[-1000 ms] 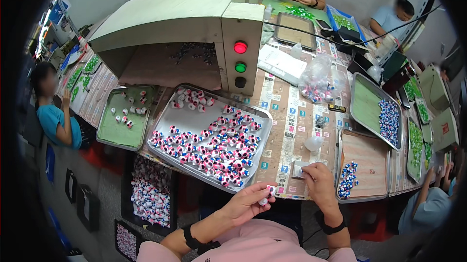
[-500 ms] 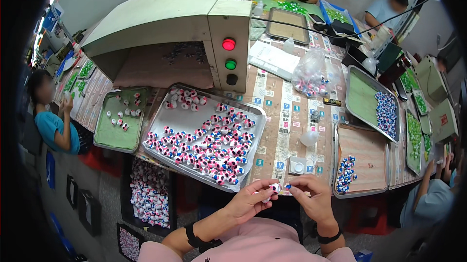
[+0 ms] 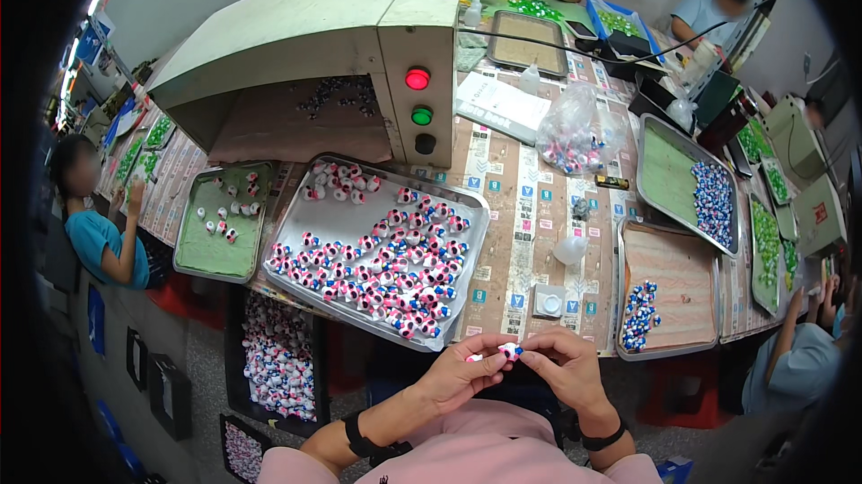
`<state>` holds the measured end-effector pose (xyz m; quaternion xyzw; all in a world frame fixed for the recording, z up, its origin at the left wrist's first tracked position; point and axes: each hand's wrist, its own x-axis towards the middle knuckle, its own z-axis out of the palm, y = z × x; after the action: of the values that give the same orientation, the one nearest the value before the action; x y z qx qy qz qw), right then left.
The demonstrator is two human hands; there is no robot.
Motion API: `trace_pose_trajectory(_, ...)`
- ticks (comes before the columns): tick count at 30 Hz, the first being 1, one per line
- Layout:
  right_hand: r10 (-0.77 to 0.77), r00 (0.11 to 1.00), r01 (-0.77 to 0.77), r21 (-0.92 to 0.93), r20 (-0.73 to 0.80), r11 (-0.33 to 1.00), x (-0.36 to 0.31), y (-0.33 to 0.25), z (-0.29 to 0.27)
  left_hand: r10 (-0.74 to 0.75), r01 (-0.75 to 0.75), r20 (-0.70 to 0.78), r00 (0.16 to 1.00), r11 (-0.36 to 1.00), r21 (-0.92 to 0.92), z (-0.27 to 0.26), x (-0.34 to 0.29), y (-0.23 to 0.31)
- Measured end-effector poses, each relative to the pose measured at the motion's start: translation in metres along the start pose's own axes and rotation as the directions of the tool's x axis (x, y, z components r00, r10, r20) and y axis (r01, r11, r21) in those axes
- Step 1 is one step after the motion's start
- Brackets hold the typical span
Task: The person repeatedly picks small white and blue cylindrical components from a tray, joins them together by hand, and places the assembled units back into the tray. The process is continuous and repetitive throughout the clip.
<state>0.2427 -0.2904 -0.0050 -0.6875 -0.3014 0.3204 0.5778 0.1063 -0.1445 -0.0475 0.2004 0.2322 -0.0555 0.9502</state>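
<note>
My left hand (image 3: 460,371) pinches a small white figurine head (image 3: 507,352) with dark eyes and pink parts, in front of my body at the table's near edge. Another white and pink piece (image 3: 475,358) shows between the same hand's fingers. My right hand (image 3: 569,367) closes its fingertips on a small blue piece (image 3: 518,351), which touches the right side of the head. Left of my hands, a lined metal tray (image 3: 476,291) bears many similar white, pink and blue heads. To the right, a brown-lined tray (image 3: 682,304) carries a pile of small blue and white pieces (image 3: 640,315).
A beige tunnel-shaped machine (image 3: 416,26) with red and green lights stands behind the tray. A dropper bottle (image 3: 570,250), a small white box (image 3: 548,301) and a plastic bag of parts (image 3: 575,138) are on the table. Other people work around it.
My right hand has moved left, bringing the blue piece from a small gap into contact with the head. My left hand has stayed nearly in place.
</note>
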Motion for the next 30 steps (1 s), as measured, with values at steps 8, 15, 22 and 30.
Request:
trace_pose_trajectory(8, -0.046, 0.999, 0.048, -0.075, 0.025, 0.996, 0.000, -0.002, 0.001, 0.013, -0.005, -0.056, 0.998, 0.990, 0.138, 0.005, -0.007, 0.006)
trace_pose_trajectory(15, -0.102, 0.992, 0.106, -0.049, 0.072, 0.993, 0.006, -0.019, 0.002, 0.230, -0.192, -0.019, 0.973, 0.852, 0.487, 0.009, -0.026, 0.038)
trace_pose_trajectory(22, -0.077, 0.990, 0.068, -0.074, -0.119, 0.995, -0.005, -0.008, -0.019, 0.884, -0.245, 0.154, 0.442, -0.047, 0.969, -0.053, -0.036, 0.148)
trace_pose_trajectory(30, -0.146, 0.914, 0.054, -0.242, -0.379, 0.969, -0.016, 0.001, -0.067, 0.772, 0.218, 0.134, 0.621, -0.334, 0.917, -0.091, -0.037, 0.215)
